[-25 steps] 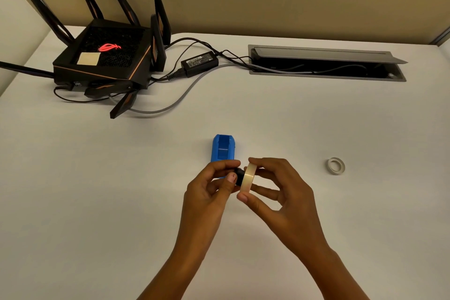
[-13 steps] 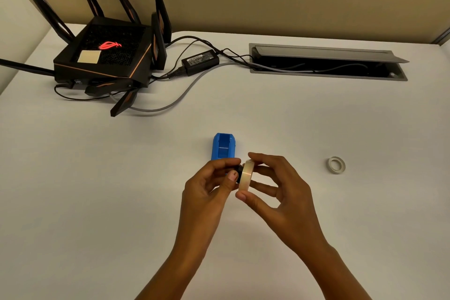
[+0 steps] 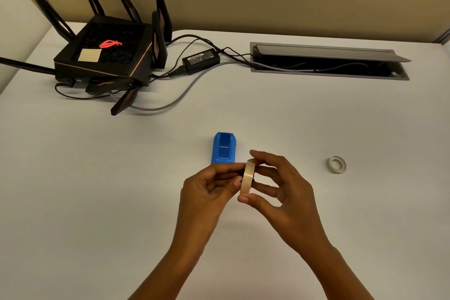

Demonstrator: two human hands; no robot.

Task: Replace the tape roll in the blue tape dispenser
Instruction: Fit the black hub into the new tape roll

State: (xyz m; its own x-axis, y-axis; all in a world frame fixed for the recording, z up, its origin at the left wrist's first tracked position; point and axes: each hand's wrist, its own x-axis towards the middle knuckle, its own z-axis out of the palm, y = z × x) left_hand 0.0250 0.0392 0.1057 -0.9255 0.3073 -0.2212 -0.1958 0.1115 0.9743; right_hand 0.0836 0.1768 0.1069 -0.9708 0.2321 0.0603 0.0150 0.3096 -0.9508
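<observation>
Tape roll (image 3: 248, 176), pinched on edge by right hand (image 3: 283, 192) while a dark hub, barely seen, is pressed in by left hand (image 3: 209, 187), above counter (image 3: 97, 202) near emptied blue tape dispenser (image 3: 224, 148); skewed hub may jam.

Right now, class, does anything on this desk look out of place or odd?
Mildly: a small tape ring lies loose on the table, well right of the blue tape dispenser, whose bay sits empty. Nothing looks damaged or spilled.
</observation>
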